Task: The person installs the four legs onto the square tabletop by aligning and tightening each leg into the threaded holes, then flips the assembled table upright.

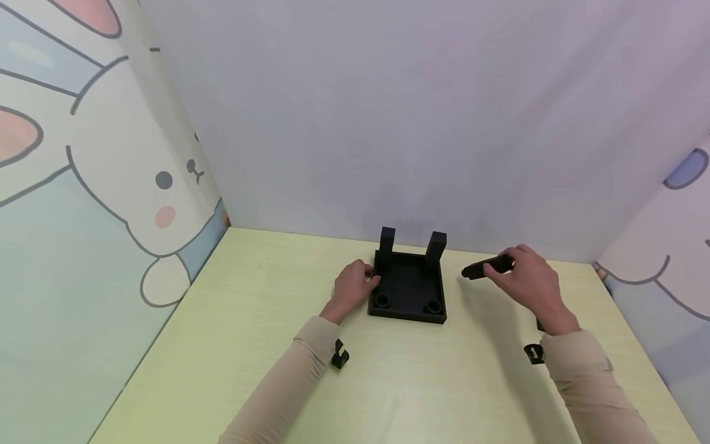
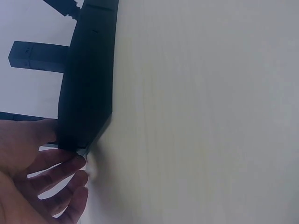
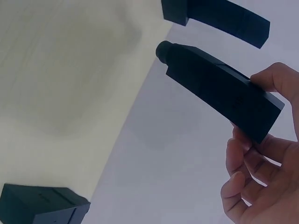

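Observation:
A black, shallow square frame (image 1: pixel 408 317) sits toward the back of the table, with two upright legs (image 1: pixel 436 250) along its far side and two round sockets (image 1: pixel 434 306) at its near corners. My left hand (image 1: pixel 352 287) pinches the frame's left side, thumb over the edge and fingers along the outside. To the right of the frame, my right hand (image 1: pixel 532 283) holds a loose black leg (image 3: pixel 219 88) above the table between thumb and fingers. The leg tilts, its round peg (image 3: pixel 164 51) pointing left toward the frame in the head view.
Another black block (image 3: pixel 39 205) lies on the table, mostly hidden by my right wrist in the head view. A pale wall (image 1: pixel 410 123) stands right behind the table's back edge (image 1: pixel 288 233). Side panels with cartoon drawings (image 1: pixel 138 185) flank the table.

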A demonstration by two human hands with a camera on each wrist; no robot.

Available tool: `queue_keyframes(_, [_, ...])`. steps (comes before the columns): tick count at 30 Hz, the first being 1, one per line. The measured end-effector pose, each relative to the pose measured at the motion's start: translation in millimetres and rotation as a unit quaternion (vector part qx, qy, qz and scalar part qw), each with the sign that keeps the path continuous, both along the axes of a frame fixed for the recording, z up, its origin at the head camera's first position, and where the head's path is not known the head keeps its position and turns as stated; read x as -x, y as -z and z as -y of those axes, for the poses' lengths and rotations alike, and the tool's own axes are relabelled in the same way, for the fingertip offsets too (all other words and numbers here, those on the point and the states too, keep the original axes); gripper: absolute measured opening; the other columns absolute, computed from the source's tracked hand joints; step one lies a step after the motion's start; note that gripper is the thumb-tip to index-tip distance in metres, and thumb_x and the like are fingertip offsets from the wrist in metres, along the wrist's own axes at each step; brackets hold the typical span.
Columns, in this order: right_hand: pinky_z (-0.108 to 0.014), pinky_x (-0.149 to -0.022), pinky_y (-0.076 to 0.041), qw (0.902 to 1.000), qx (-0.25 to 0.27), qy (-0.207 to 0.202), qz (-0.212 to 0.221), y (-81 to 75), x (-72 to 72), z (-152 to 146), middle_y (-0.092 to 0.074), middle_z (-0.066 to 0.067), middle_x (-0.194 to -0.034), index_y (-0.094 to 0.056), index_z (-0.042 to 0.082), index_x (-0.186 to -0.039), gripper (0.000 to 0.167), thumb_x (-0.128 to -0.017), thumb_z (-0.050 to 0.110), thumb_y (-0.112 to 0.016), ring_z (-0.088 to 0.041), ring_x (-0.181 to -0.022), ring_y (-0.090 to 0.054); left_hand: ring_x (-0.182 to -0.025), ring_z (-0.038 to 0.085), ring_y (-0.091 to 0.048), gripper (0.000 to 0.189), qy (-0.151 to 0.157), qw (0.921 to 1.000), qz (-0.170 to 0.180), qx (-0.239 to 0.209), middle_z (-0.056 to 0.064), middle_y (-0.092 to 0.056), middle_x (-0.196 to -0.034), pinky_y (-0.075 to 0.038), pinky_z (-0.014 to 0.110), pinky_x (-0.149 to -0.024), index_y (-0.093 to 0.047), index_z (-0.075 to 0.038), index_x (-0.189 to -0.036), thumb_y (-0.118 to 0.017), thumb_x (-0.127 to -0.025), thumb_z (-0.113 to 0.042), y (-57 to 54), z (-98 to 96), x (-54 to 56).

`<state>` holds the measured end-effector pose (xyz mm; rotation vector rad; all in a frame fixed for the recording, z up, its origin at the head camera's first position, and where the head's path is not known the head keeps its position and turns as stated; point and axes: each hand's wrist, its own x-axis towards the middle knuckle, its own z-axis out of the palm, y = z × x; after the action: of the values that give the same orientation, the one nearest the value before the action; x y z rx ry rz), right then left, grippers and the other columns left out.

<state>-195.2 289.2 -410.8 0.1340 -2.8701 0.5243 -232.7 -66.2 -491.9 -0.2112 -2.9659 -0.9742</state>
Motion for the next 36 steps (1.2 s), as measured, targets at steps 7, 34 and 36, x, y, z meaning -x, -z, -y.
queue_keyframes(7, [-0.035,-0.055,-0.045,0.9998,0.005,-0.02,-0.003,-6.7,2.5,16,-0.064,-0.017,-0.109,-0.071,0.005,-0.103,0.039,-0.092,0.042,-0.069,-0.03,-0.084,-0.064,-0.095,0.023,-0.069,0.024,0.002,1.0,-0.004,-0.006,0.01,-0.072,-0.109,-0.057,0.04,-0.078,-0.078,-0.007,-0.11,-0.071,-0.095,-0.025,0.1,-0.3,-0.3])
queue_keyframes(34, [-0.032,-0.058,-0.044,0.9951,-0.004,-0.098,-0.008,-22.3,2.3,86,-0.062,-0.008,-0.099,-0.07,0.007,-0.101,0.033,-0.09,0.039,-0.071,-0.021,-0.079,-0.057,-0.104,0.026,-0.07,0.032,-0.002,0.9999,0.004,-0.01,0.01,-0.071,-0.115,-0.058,0.042,-0.085,-0.074,-0.006,-0.12,-0.07,-0.097,-0.027,1.4,0.1,0.0])
queue_keyframes(36, [-0.031,-0.058,-0.042,0.9944,-0.004,-0.106,0.0,-23.7,1.2,93,-0.06,-0.007,-0.097,-0.069,0.007,-0.1,0.033,-0.091,0.039,-0.071,-0.019,-0.077,-0.054,-0.104,0.026,-0.07,0.031,-0.002,0.9999,0.003,-0.012,0.01,-0.072,-0.115,-0.058,0.043,-0.085,-0.075,-0.006,-0.12,-0.07,-0.096,-0.026,1.0,0.2,-0.3])
